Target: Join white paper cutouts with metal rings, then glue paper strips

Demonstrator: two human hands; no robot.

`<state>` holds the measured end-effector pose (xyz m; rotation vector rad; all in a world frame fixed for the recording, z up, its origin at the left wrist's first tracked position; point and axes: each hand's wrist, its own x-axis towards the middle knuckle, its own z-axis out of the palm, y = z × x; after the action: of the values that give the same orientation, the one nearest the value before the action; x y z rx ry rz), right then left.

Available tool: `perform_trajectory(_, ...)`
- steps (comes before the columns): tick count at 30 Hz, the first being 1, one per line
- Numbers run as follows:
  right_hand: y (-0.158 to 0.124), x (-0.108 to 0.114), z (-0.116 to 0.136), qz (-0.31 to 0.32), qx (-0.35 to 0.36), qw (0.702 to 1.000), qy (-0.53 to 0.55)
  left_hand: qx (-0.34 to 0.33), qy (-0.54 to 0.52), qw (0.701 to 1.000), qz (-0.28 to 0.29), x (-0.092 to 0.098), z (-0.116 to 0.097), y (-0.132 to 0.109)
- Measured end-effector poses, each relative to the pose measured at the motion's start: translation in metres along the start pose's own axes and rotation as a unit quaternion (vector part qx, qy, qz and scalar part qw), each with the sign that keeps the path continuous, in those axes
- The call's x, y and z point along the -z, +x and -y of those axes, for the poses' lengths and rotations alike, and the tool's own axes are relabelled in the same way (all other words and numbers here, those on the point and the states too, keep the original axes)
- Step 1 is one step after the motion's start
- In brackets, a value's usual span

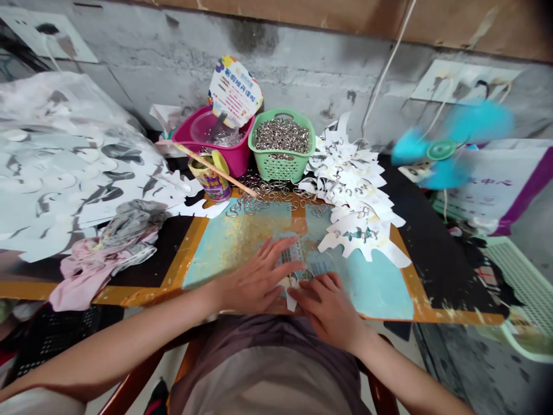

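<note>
Bare arms [129,340] angled inward, left hand [254,276] and right hand [328,311] on paper [292,300]

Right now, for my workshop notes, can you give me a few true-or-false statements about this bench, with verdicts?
The green plastic basket holds metal rings: true.
The right hand grips scissors: false, it rests on white paper.
The left hand is over the blue painted board: true.
The teal fan stands left of the hands: false, it is to their right.
The pink cloth lies left of the hands: true.
</note>
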<state>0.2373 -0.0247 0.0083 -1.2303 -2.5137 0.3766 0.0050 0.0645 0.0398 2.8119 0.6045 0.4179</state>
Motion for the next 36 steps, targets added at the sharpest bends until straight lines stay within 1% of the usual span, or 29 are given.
perform_trajectory(4, 0.001, 0.002, 0.003, 0.019, -0.002, 1.000, -0.020, -0.069, -0.009, 0.997, 0.034, 0.002, 0.012, 0.018)
perform_trajectory(7, 0.000, 0.001, 0.004, 0.001, -0.006, 1.000, -0.007, -0.112, -0.005, 0.993, 0.045, 0.002, 0.017, 0.027)
perform_trajectory(10, 0.001, -0.001, 0.004, -0.032, -0.030, 0.999, 0.020, -0.134, 0.018, 0.990, 0.029, -0.001, 0.018, 0.026)
perform_trajectory(13, 0.002, -0.001, 0.003, -0.032, -0.028, 0.999, 0.018, -0.160, 0.046, 0.986, -0.026, -0.009, 0.018, 0.017)
perform_trajectory(15, 0.002, 0.000, 0.003, -0.023, -0.017, 1.000, 0.008, -0.161, 0.054, 0.984, -0.062, -0.013, 0.017, 0.008)
perform_trajectory(17, 0.002, 0.000, 0.002, -0.015, -0.006, 1.000, -0.002, -0.131, 0.047, 0.987, -0.075, -0.014, 0.016, 0.000)
perform_trajectory(20, 0.000, -0.001, 0.001, -0.006, 0.002, 1.000, -0.015, -0.070, 0.023, 0.996, -0.053, -0.005, 0.012, -0.004)
perform_trajectory(22, -0.001, -0.002, 0.000, -0.003, 0.004, 1.000, -0.024, -0.058, 0.005, 0.998, -0.024, 0.001, 0.009, 0.000)
perform_trajectory(24, -0.001, -0.003, -0.001, 0.003, 0.002, 0.999, -0.034, -0.077, -0.019, 0.997, 0.001, 0.003, 0.008, 0.006)
perform_trajectory(26, -0.001, -0.003, -0.001, 0.008, -0.002, 0.999, -0.038, -0.116, -0.044, 0.992, 0.013, 0.001, 0.010, 0.011)
perform_trajectory(28, -0.001, -0.002, -0.001, 0.007, -0.004, 0.999, -0.036, -0.158, -0.056, 0.986, 0.012, -0.004, 0.015, 0.014)
perform_trajectory(30, -0.001, -0.002, 0.000, 0.003, 0.000, 1.000, -0.028, -0.179, -0.046, 0.983, 0.005, -0.009, 0.020, 0.015)
perform_trajectory(32, 0.000, -0.001, 0.002, -0.006, -0.008, 1.000, -0.010, -0.170, -0.036, 0.985, 0.008, -0.012, 0.022, 0.013)
perform_trajectory(34, 0.001, 0.000, 0.003, -0.017, -0.029, 0.999, 0.019, -0.148, -0.041, 0.988, 0.014, -0.014, 0.021, 0.009)
perform_trajectory(36, 0.004, 0.003, 0.004, -0.017, -0.054, 0.998, 0.042, -0.124, -0.055, 0.991, 0.002, -0.016, 0.017, 0.005)
